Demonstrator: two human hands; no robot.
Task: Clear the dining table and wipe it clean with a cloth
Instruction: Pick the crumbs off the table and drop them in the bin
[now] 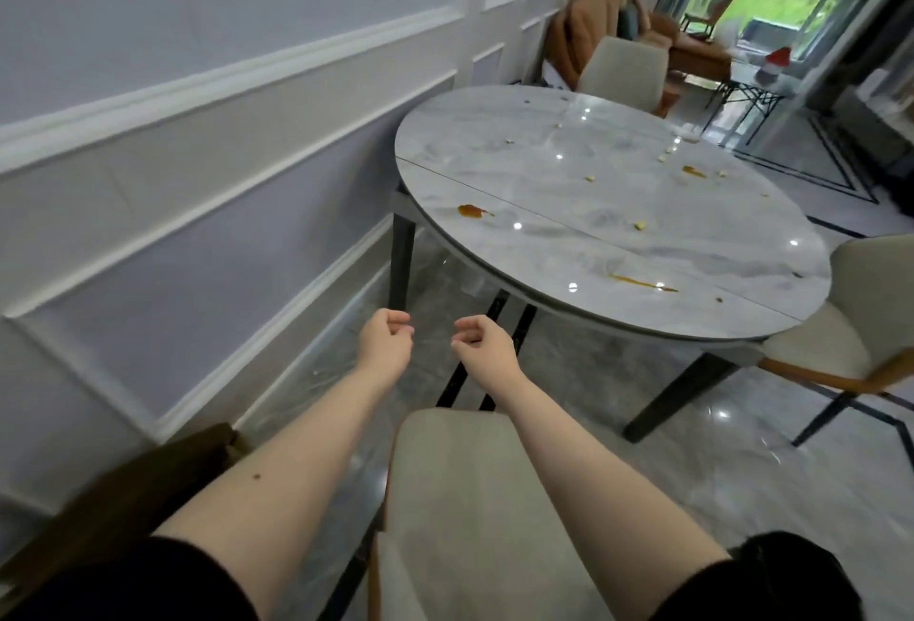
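The round grey marble dining table (544, 160) stands ahead to the right, with no dishes on it. Brown sauce stains lie on it near the left edge (471, 211), near the front edge (638, 281) and at the far right (692, 171). Several pale crumbs (640, 225) are scattered over the top. My left hand (386, 338) and my right hand (477, 341) are stretched out side by side in the air, short of the table's near edge, with fingers curled and nothing in them. No cloth is in view.
A beige chair back (475, 497) is right below my arms. Another beige chair (850, 323) stands at the table's right and a third (625, 68) at its far side. A panelled wall (198, 150) runs along the left. The floor is glossy marble.
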